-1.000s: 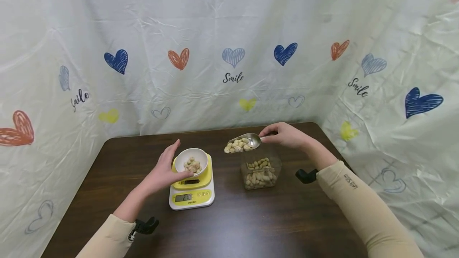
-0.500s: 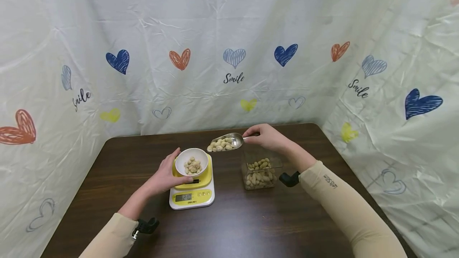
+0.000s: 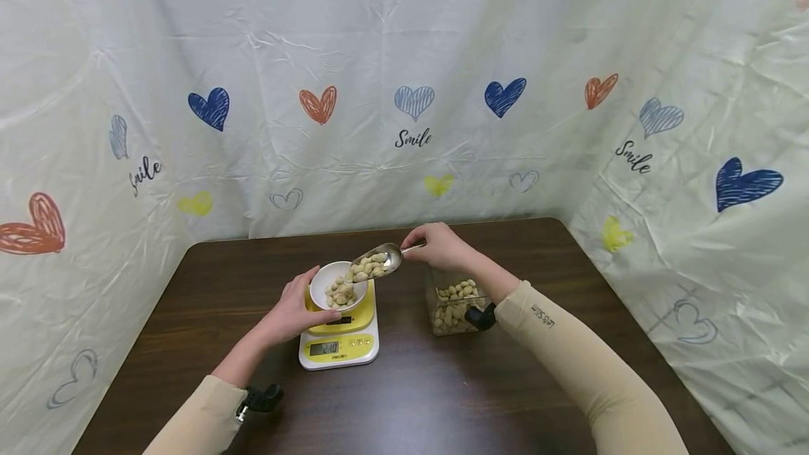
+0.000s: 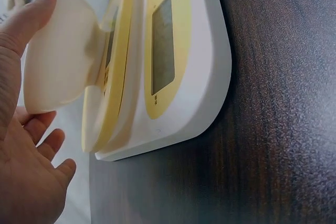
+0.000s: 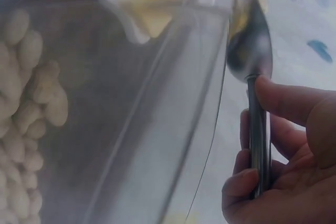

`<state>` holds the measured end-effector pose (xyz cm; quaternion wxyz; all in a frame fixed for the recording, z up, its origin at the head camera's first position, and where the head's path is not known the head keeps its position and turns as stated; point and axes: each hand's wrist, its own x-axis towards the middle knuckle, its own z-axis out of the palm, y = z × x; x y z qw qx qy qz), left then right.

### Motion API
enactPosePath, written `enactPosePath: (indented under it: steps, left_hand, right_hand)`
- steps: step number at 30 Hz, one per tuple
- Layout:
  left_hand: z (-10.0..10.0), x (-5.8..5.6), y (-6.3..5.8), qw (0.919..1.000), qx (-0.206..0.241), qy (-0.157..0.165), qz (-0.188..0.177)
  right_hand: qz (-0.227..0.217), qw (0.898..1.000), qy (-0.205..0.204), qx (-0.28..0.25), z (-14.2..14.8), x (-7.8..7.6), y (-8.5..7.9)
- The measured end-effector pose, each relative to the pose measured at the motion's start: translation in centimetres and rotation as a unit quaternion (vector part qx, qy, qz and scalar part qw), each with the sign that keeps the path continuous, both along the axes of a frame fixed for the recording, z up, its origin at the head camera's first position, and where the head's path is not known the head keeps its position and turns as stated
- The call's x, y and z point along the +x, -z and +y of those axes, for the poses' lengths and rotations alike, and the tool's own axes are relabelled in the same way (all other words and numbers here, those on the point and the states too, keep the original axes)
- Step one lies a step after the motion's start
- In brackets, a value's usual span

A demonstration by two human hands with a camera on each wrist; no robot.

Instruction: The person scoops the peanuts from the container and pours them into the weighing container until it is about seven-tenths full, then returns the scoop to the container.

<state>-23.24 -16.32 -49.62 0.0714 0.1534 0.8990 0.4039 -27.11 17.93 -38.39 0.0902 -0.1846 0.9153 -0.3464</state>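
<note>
My left hand (image 3: 293, 311) grips a small white bowl (image 3: 321, 284) between thumb and fingers. Some peanuts in their shells (image 3: 340, 293) lie in it. The bowl sits on the yellow platform of a kitchen scale (image 3: 341, 365), whose display reads about 210, a decimal point hard to make out. My right hand (image 3: 442, 247) holds a metal scoop (image 3: 393, 257) by its handle, thumb along the top and fingers curled beneath in the right wrist view. The scoop, loaded with more peanuts (image 3: 371, 267), tilts down to the left with its lip over the bowl's right rim.
A clear plastic container (image 5: 173, 108) partly filled with peanuts (image 3: 456, 314) stands right of the scale, below my right forearm. The dark wooden table (image 3: 404, 406) ends at the back against a white curtain (image 3: 354, 188) printed with hearts.
My right hand has carried the loaded scoop leftward from above the container to the bowl's rim, its lip dipping lower. My left hand has closed in around the bowl.
</note>
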Motion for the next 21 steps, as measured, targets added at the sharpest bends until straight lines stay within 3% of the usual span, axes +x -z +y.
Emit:
enactPosePath:
  steps: [8,21]
  left_hand:
    - [0.2,-0.1,0.1,1.0000,0.005,-0.002,0.001]
    - [0.1,0.0,0.2,0.9999,0.003,-0.001,0.010]
  right_hand:
    - [0.088,0.994,-0.005,0.065,-1.8,-0.2,-0.2]
    - [0.121,0.990,-0.011,0.067,-1.9,-0.1,-0.6]
